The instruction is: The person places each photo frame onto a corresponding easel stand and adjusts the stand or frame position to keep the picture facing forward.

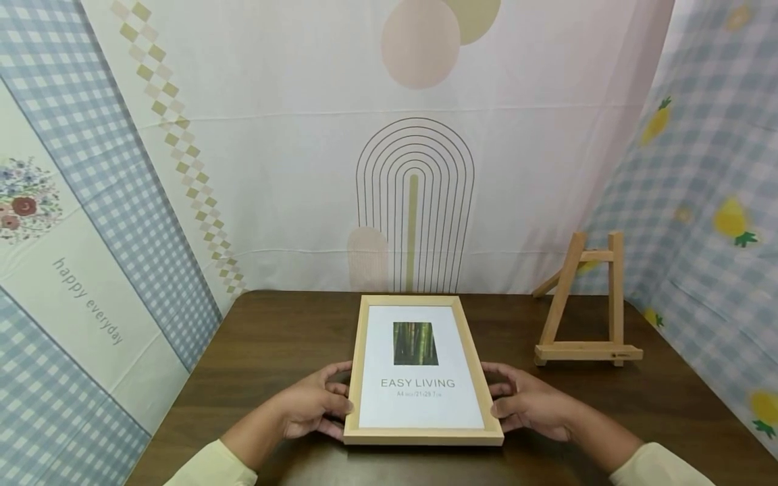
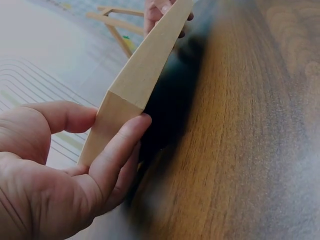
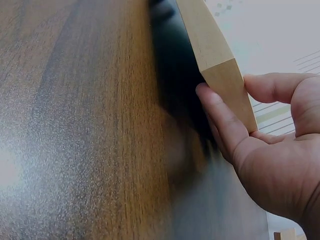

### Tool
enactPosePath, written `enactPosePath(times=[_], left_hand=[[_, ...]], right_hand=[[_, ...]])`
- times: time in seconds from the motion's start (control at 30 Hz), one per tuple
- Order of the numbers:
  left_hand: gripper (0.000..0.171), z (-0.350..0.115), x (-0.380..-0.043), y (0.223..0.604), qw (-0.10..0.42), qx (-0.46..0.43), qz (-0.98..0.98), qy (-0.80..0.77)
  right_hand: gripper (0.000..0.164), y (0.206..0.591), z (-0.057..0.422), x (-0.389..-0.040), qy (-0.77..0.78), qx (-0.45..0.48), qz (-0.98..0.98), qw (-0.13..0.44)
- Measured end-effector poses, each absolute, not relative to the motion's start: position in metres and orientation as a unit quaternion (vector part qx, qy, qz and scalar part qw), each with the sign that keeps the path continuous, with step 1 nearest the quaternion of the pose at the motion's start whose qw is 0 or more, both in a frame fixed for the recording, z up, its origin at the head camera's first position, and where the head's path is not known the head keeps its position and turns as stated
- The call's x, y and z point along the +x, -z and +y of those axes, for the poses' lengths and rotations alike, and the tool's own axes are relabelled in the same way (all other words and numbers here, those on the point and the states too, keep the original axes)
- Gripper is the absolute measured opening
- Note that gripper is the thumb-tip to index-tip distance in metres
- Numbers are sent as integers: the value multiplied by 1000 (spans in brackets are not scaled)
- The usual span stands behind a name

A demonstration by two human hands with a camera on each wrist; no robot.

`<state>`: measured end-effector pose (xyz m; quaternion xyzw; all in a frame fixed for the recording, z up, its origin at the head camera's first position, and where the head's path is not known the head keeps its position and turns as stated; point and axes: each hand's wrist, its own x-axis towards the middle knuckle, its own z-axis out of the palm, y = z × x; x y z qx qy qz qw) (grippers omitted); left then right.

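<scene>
While its near end stands just off the tabletop (image 1: 261,344), the picture frame (image 1: 423,437) is pinched from both sides

Frame face up, mid-tabletop, long sides running near to far. Left hand (image 1: 317,401): grip closed on the left bar by the near corner, thumb at the front, fingers under. Right hand (image 1: 535,405): same pinch, mirrored on the right bar. Whether the far end touches wood, cannot tell. Small easel (image 1: 586,351) to the right, well apart.

Handling, as judged: fairly light, bars stiff, pale wood smooth enough to slip a little under dry fingertips. Cover over the printed sheet (image 1: 419,413) could be glass or plastic; treat as fragile. Best held by the side bars, thumbs off the sheet. Holds this near likely leave the far end drooping; mid-length should balance better.
</scene>
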<state>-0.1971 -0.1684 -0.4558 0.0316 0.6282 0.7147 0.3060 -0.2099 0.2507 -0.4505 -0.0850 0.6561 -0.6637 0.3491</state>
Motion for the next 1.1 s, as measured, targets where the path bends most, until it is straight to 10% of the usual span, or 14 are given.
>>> enactPosePath(times=[1.1], left_hand=[[93,-167,-198,455,272,43,645,-713]], right_hand=[[96,452,251,-211,661,-97,671,323]])
